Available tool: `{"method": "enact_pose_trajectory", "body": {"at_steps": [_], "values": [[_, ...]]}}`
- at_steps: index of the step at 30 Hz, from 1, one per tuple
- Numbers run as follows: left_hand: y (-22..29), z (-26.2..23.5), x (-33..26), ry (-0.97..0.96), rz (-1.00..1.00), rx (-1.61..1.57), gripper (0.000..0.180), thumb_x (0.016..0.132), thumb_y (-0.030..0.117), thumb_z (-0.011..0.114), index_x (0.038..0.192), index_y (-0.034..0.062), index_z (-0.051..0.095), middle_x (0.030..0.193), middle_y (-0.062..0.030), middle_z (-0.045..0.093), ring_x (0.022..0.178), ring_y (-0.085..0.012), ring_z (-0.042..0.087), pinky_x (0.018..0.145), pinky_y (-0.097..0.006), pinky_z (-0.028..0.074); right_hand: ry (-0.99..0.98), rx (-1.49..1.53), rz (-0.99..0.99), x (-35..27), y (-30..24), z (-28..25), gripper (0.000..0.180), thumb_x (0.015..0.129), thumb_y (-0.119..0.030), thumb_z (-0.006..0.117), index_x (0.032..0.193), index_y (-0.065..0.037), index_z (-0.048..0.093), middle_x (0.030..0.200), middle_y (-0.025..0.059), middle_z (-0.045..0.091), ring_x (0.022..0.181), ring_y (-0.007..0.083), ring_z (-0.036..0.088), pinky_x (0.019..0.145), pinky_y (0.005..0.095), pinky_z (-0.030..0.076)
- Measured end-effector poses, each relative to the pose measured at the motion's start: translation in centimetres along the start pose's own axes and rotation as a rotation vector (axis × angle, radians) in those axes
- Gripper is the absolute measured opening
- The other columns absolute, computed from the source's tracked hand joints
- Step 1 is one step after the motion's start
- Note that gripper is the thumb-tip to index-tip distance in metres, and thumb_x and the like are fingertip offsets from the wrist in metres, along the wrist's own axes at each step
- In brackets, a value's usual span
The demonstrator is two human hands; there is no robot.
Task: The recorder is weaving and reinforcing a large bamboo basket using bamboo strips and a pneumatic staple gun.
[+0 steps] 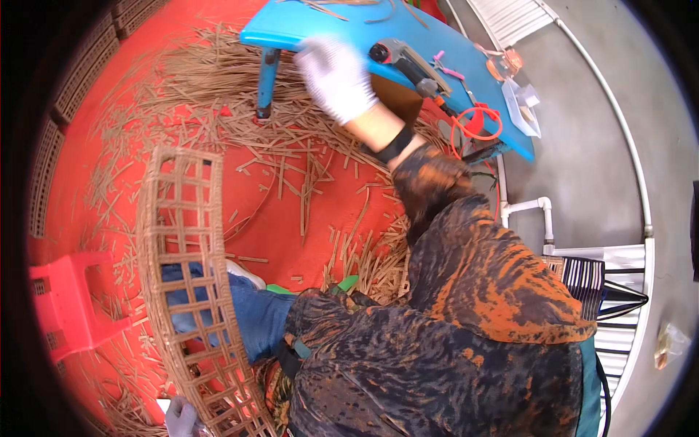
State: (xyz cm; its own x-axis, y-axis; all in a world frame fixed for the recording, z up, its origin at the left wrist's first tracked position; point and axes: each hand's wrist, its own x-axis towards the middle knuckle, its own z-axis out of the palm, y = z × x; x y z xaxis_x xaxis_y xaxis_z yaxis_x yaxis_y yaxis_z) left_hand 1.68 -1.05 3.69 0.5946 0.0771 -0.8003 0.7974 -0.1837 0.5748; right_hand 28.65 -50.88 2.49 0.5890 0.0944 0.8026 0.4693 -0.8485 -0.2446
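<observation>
A long openwork woven basket [217,273] of brown flat strips stands in front of me, beside my jeans-covered leg. At its lower end my gloved left hand [182,418] is closed on the edge; part of the hand is cut off by the frame. My right hand [331,76], in a white glove and smeared by motion, is raised at the near edge of the blue table [328,23]. Its fingers cannot be made out. Just right of it lies an air stapler [411,64] with an orange hose [477,125].
Pink-handled pliers [448,67], an orange-tinted jar [506,64] and a white tray [521,109] sit on the table. Cut strips [218,80] cover much of the red floor. A pink stool [76,302] stands left; stacked woven pieces [84,62] line the far left.
</observation>
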Motion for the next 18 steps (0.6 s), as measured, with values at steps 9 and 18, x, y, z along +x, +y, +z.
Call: {"method": "enact_pose_trajectory", "body": {"at_steps": [9,18], "values": [[-1.9,-2.7,2.3,0.029,-0.088,-0.044,0.031,0.097,0.034,0.059,0.111,0.0062,0.06,0.081,0.0045,0.049,0.066,-0.0063,0.041,0.057,-0.02,0.035,0.072,-0.713,1.243,-8.4,32.0,-19.5,0.045,0.088,-0.05,0.055,0.108,-0.013,0.072,0.117,0.0174,0.067,0.111,0.0352,0.063,0.098,0.0422,0.047],[-6.5,-8.2,4.6,0.05,-0.201,-0.057,0.045,0.087,0.042,0.072,0.111,0.0069,0.058,0.077,0.0046,0.047,0.068,-0.007,0.044,0.056,-0.023,0.037,-0.444,-0.751,0.512,-10.9,24.6,-13.8,0.077,0.072,-0.064,0.065,0.136,-0.022,0.054,0.134,0.0126,0.059,0.122,0.0352,0.055,0.107,0.0495,0.036]]}}
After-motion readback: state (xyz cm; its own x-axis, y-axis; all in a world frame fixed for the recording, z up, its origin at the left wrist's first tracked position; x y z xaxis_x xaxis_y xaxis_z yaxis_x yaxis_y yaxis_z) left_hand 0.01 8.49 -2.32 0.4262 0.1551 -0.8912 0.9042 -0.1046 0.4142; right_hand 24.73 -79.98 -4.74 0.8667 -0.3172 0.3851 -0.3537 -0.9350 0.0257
